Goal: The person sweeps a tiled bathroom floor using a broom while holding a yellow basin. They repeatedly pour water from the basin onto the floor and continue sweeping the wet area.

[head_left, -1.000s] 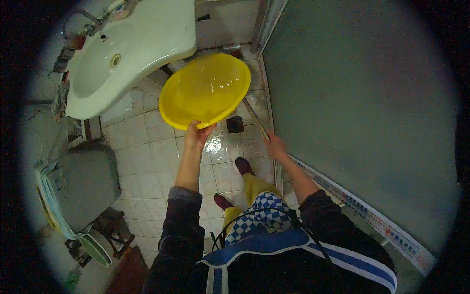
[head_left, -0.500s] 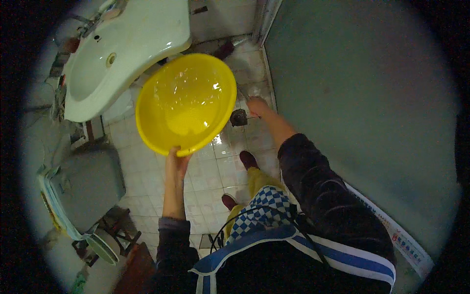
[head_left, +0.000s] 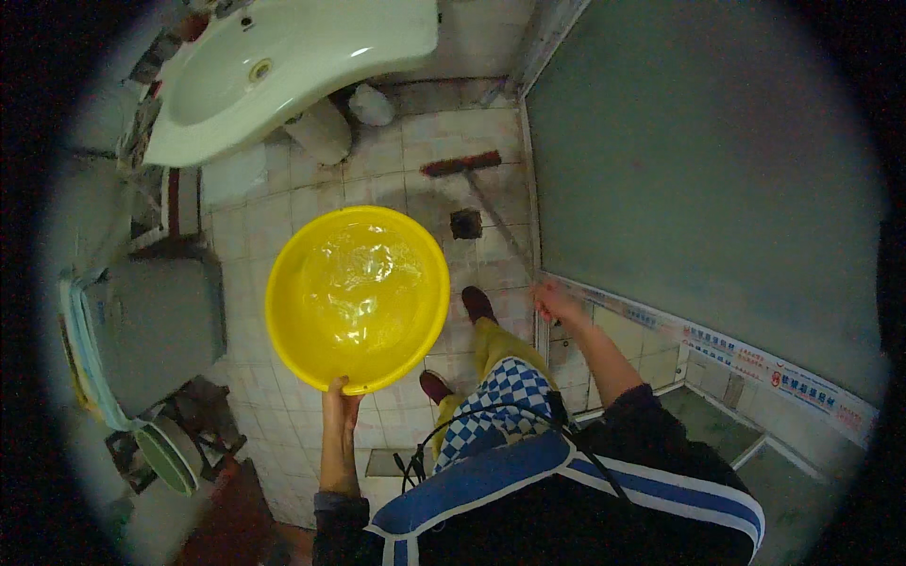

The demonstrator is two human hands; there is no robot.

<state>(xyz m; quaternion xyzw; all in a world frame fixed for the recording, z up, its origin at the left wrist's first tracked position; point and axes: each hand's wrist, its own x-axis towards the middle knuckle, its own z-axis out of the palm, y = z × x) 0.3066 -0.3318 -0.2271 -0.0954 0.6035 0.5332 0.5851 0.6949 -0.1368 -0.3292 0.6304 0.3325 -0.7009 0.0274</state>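
As the left grip (head_left: 341, 404) now holds the round yellow plastic basin (head_left: 354, 302) farther from the white sink (head_left: 363, 42), bare floor tiles (head_left: 444, 134) lie beside the red-headed broom (head_left: 461, 164) in the right grip (head_left: 559, 302).

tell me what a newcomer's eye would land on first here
Probably the bright yellow basin, left of centre, held at its near rim in the person's left grip, with shiny glints inside. Next, the red-headed broom, above centre just beyond the dark square opening, its handle running toward the right grip. The large pale sink at the upper left also stands out.
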